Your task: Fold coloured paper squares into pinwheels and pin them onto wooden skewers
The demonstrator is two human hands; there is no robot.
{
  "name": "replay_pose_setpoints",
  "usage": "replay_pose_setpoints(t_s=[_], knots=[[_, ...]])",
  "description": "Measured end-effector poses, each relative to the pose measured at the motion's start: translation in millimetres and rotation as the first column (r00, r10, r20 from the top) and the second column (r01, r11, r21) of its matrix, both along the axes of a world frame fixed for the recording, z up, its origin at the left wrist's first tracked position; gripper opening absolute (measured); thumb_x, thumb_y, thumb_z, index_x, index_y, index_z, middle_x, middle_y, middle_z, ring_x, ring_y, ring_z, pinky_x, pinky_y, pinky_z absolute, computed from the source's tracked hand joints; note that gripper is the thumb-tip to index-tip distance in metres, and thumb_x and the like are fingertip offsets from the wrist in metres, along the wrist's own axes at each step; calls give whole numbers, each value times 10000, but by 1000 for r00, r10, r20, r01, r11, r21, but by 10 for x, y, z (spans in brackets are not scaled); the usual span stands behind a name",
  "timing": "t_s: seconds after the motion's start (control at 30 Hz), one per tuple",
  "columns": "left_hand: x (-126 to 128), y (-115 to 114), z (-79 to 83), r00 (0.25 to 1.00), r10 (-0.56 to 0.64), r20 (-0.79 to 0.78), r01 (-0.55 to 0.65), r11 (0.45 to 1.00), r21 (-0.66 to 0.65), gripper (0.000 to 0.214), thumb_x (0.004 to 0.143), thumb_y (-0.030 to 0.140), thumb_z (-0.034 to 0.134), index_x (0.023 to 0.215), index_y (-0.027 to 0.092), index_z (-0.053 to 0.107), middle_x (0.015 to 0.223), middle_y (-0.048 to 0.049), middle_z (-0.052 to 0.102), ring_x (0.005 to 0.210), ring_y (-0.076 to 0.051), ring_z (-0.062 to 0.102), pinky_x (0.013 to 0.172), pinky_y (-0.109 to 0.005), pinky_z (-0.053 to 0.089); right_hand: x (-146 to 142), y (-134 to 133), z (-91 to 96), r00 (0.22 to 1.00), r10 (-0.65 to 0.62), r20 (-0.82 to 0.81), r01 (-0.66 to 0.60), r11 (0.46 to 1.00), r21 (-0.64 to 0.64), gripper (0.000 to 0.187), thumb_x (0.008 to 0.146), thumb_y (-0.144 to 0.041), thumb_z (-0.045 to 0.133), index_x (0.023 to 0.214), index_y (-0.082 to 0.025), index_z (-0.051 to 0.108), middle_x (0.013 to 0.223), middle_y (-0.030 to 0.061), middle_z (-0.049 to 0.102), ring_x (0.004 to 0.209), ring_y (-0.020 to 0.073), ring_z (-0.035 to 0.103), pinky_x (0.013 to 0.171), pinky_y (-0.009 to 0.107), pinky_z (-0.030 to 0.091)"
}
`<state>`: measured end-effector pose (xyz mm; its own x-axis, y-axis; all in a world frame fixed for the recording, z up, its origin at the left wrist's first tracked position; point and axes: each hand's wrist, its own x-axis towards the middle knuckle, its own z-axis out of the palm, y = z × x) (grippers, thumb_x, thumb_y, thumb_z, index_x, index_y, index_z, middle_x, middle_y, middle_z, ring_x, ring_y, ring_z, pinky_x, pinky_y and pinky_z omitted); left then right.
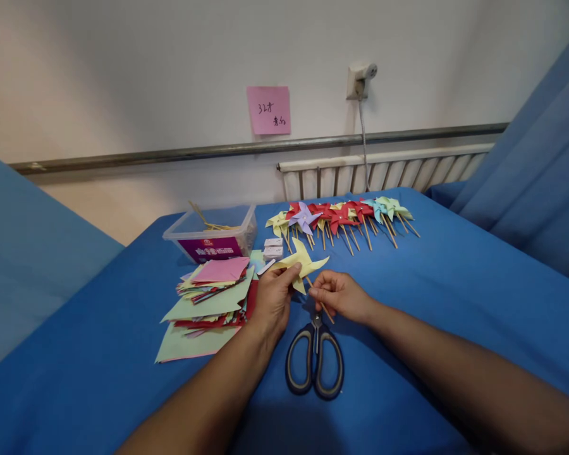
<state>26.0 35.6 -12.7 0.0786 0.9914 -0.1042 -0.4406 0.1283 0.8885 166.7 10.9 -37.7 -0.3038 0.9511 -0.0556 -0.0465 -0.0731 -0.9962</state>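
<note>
A yellow paper pinwheel (pixel 303 260) is held above the blue table cover. My left hand (pixel 274 298) pinches its lower left blade between thumb and fingers. My right hand (pixel 340 294) is closed around the thin wooden stick (pixel 326 311) that runs down from the pinwheel's back. Directly below both hands lie black-handled scissors (pixel 315 361), flat on the cloth with the blades pointing toward my hands.
A stack of coloured paper squares (pixel 208 297) lies left of my hands. Behind it stands a clear plastic box (pixel 213 235) with sticks inside, and small white boxes (pixel 273 248). A row of finished pinwheels (pixel 341 218) lies at the back. Blue cloth (pixel 455 297) covers the table.
</note>
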Motion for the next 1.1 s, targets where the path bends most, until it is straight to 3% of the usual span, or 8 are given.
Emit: replay_pose_setpoints(t_s=[0.23,0.47,0.9,1.1], knots=[[26,-4,31,999,38,19,-38,999,-10,253,567,214,805,769,123,682,731,-31,691,641,-129,616,659,-254,461,-33,-22,-19,997,29,-66,-28,1000,14,343,695,-459,687,741,-192,477,538,-50,607,373,65,464,397,190,350],[25,-55,56,999,-50,15,50,998,-38,244,613,263,789,740,138,623,683,-8,647,588,-113,579,590,-240,432,-86,-47,-39,994,7,-110,-5,1000,18,344,692,-454,691,759,-195,474,580,-47,624,408,73,507,418,195,362],[29,-59,60,998,-28,48,30,999,-37,249,581,227,800,734,141,624,708,-18,662,638,-135,600,623,-257,441,-98,-57,-28,990,19,-139,-16,1000,21,353,667,-443,722,736,-192,482,566,-51,609,427,73,505,452,215,399],[16,-55,90,995,-80,65,83,996,-45,228,607,234,787,756,129,650,713,-30,667,628,-137,599,620,-257,447,-125,-39,-39,988,25,-152,-25,1000,4,353,665,-440,720,739,-193,479,562,-52,611,411,70,492,437,209,387]])
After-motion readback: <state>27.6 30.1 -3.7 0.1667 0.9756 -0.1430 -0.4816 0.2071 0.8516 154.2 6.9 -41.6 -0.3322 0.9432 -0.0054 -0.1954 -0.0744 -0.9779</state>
